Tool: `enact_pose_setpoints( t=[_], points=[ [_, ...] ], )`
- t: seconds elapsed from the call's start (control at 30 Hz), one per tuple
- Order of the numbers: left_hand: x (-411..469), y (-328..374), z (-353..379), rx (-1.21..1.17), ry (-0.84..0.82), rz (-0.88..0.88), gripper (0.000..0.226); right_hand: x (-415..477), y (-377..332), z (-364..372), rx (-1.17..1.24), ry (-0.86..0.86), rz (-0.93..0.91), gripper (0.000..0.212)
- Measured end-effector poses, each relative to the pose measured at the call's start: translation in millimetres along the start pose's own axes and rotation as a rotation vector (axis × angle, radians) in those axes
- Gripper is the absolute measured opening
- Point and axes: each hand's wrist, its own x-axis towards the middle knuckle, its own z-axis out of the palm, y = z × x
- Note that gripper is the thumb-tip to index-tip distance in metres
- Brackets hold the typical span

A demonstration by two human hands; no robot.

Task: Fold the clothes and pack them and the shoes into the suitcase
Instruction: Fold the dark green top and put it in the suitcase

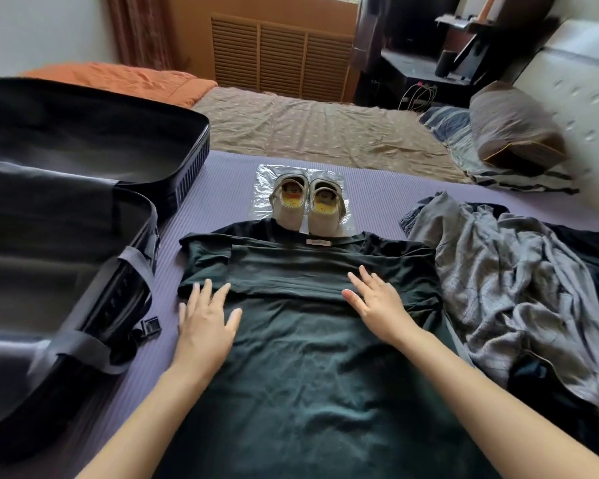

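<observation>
- The left hand (pixel 204 321) and right hand (pixel 377 302) lie flat, fingers spread, on the fold of the dark shirt (pixel 308 368) on the mat (pixel 222 174); the soft cloth may slide open.
- The shoes (pixel 306 202) touch the collar and could be pushed.
- The open suitcase (pixel 194 153) lies on the left; loose clothes (pixel 498 271) crowd the right sleeve.

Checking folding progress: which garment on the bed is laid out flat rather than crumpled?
The dark green T-shirt in the middle, under the left hand and right hand; the grey patterned garment to its right lies crumpled.
</observation>
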Motion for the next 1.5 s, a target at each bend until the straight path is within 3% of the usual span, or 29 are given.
enact_pose_setpoints(
  t=[0.13, 0.27, 0.5, 0.63, 0.77, 0.87, 1.0, 1.13, 1.3, 1.4, 1.5],
  points=[
    [-52.1, -22.8, -7.6, -0.178, 0.003, -0.078, 0.069, -6.7, -57.0, 0.4, 0.171, -0.014, -0.080, 0.057],
    [-72.3, -40.2, -9.8, -0.275, 0.096, -0.116, 0.061, -5.3, -120.3, 3.6, 0.223, -0.008, -0.140, 0.052],
    [-65.7, -45.2, -8.9, -0.374, 0.224, -0.237, 0.050, 17.0, -208.0, 10.8, 0.097, 0.060, -0.111, 0.052],
    [-66.6, -42.2, -4.0, -0.342, 0.277, -0.317, 0.057, 30.7, -237.6, 26.4, -0.019, 0.103, -0.060, 0.061],
    [-65.3, -45.9, -2.2, -0.356, 0.301, -0.337, 0.044, 40.5, -254.6, 44.9, -0.176, 0.168, -0.066, 0.071],
    [-63.6, -47.6, -3.2, -0.344, 0.283, -0.337, 0.033, 40.1, -257.5, 55.8, -0.240, 0.184, -0.134, 0.060],
    [-61.1, -49.9, -8.2, -0.343, 0.243, -0.294, 0.017, 37.9, -250.5, 57.9, -0.233, 0.241, -0.210, 0.024],
    [-62.6, -48.6, -15.5, -0.369, 0.231, -0.256, 0.013, 38.2, -234.0, 45.6, 0.056, 0.304, -0.045, 0.027],
    [-59.2, -23.1, -27.7, -0.416, 0.037, -0.200, 0.015, 43.7, -186.8, 23.7, 0.781, 0.287, 0.141, 0.022],
    [-57.5, 8.4, -27.6, -0.435, -0.045, -0.066, 0.015, 39.2, -149.1, 6.5, 1.110, 0.341, 0.246, 0.018],
    [-67.2, 38.7, -14.5, -0.418, -0.190, 0.055, 0.023, 31.8, -107.5, 4.9, 1.053, 0.382, 0.306, 0.017]
  ],
)
